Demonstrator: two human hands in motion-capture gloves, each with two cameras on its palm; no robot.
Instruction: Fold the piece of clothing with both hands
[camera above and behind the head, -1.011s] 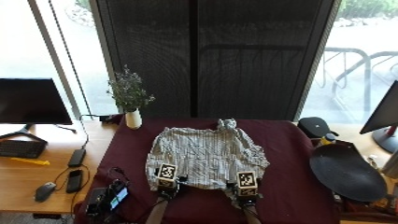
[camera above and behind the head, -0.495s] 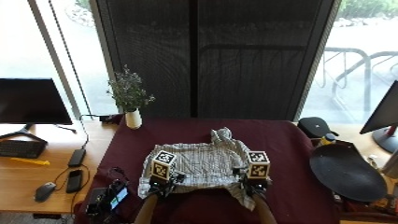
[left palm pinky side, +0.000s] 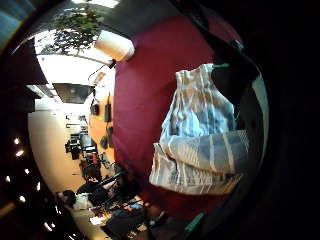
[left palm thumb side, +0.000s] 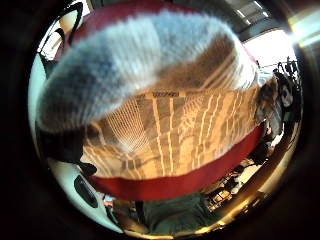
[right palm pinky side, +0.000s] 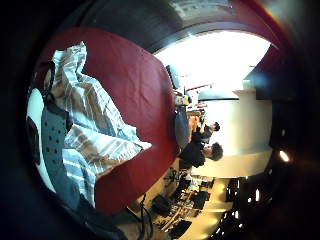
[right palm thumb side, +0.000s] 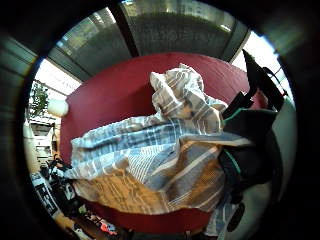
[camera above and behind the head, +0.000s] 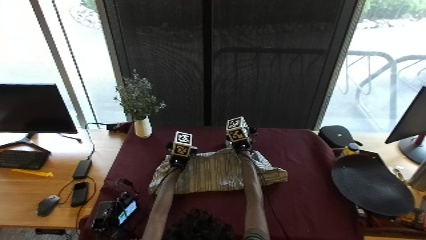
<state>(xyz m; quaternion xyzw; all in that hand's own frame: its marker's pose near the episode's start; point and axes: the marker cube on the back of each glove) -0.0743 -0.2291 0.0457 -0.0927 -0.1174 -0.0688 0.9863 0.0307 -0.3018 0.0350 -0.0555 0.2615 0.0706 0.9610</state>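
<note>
Reaching forward over the table (camera above and behind the head: 299, 165), both hands were at the far edge of the shirt (camera above and behind the head: 213, 172). The left hand (camera above and behind the head: 178, 159) had its fingers curled round a fold of striped cloth; its thumb-side palm view was nearly filled by a bunched roll of shirt (left palm thumb side: 150, 65) pressed close to the palm, with flatter cloth spread beyond it. The right hand (camera above and behind the head: 239, 142) also gripped cloth: in its thumb-side view, gloved fingers (right palm thumb side: 250, 145) closed over a gathered edge of the shirt (right palm thumb side: 160, 155), with a crumpled peak of fabric rising just past them. How far either hand's fingers were bent could not be told from above.

Under and behind the hands, the shirt lay doubled over on the dark red cloth of the table, both forearms crossing it. Beyond the left hand stood a white vase (camera above and behind the head: 142, 127) of flowers, well apart. Off to the right hand's side lay a black round seat (camera above and behind the head: 373, 185). Near the left elbow sat a small device (camera above and behind the head: 118, 212) with a lit screen.
</note>
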